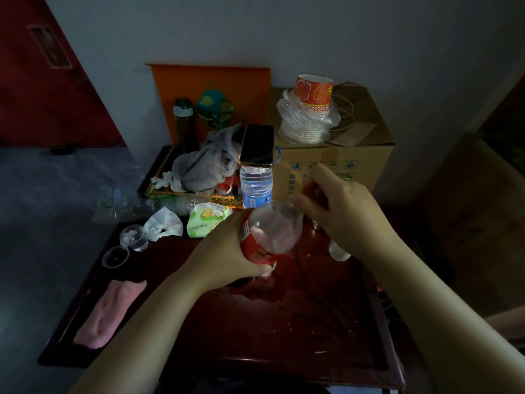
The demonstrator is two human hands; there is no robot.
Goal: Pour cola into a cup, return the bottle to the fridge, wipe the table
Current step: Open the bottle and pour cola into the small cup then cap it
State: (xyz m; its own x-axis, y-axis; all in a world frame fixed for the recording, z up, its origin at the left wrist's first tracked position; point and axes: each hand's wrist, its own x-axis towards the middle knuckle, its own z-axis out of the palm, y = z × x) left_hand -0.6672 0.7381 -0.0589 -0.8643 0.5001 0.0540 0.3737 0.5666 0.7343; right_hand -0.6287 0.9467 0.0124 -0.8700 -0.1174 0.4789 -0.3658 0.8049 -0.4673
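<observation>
Left hand (227, 251): reaches in from the lower left, forearm bare, wrapped around the red label of the bottle (270, 237).
Bottle: tilted, neck pointing up and right, base low over the dark red surface (284, 322); looks nearly empty.
Right hand (338, 200): comes in from the right, fingers bunched at the bottle's neck; blurred, so I cannot tell whether it pinches a cap.
Cup (338, 251): pale, mostly hidden under the right wrist, on the surface.
Cloth (110, 311): pink, lying flat at the surface's left edge.
Hard to make out: the bottle's mouth and cap; a wet-looking patch below the bottle's base.
</observation>
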